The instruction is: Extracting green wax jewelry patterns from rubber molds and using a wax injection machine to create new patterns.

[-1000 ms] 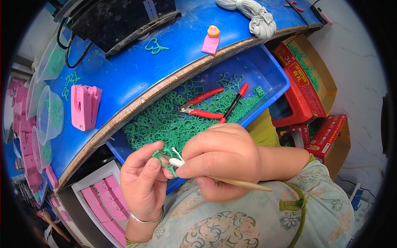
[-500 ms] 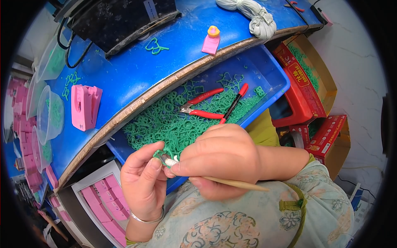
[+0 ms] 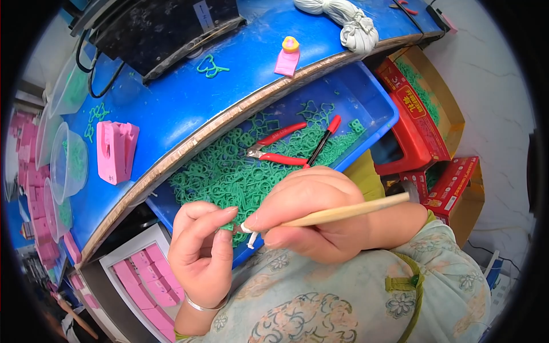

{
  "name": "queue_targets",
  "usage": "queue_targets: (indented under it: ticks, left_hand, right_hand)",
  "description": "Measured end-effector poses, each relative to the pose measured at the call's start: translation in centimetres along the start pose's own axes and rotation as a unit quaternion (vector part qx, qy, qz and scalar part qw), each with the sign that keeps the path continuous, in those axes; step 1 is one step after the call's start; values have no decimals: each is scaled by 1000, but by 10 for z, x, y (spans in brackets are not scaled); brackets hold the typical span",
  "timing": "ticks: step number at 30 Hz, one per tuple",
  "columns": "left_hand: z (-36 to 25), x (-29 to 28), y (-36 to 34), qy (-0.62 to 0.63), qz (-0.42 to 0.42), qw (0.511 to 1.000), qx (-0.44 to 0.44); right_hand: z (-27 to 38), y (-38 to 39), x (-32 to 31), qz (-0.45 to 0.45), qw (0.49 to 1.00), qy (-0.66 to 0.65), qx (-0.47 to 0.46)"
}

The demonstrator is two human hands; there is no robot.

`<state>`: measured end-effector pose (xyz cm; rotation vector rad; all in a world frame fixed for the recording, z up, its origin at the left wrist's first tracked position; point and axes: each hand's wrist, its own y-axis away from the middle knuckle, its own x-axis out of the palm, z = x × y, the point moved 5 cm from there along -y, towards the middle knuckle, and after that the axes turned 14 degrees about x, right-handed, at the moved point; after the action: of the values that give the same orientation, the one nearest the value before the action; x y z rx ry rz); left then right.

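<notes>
Between the thumb and forefinger of my left hand (image 3: 201,251) is pinched a small green piece (image 3: 227,227), mostly hidden by the fingertips. My right hand (image 3: 311,214) grips a thin tool with a pale wooden handle (image 3: 366,210). White wrapping (image 3: 251,240) shows near the tool's working end, with a loose tail hanging down. The tool's tip points at the green piece; whether they touch I cannot tell. Both hands are over the near side of a blue tray (image 3: 357,91) filled with small green openwork pieces (image 3: 223,166).
Red-handled nippers (image 3: 281,160) and a red-and-black pen (image 3: 323,140) lie on the green pieces. On the blue bench (image 3: 166,108) stand a pink block (image 3: 116,151), a smaller pink piece (image 3: 287,62) and plastic tubs (image 3: 70,163). Red boxes (image 3: 452,191) are at right.
The tool in my right hand has turned, its handle end swinging up and right. The white tail now hangs in view. My left fingers have shifted around the green piece, covering more of it.
</notes>
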<state>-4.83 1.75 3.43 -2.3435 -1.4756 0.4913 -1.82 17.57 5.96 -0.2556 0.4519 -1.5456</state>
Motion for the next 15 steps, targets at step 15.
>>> queue_targets:
  ticks: [15]
  left_hand:
    - [-2, -1, 0, -57, 9, 998, 25]
  right_hand:
    - [5, 1, 4, 2, 996, 62, -59]
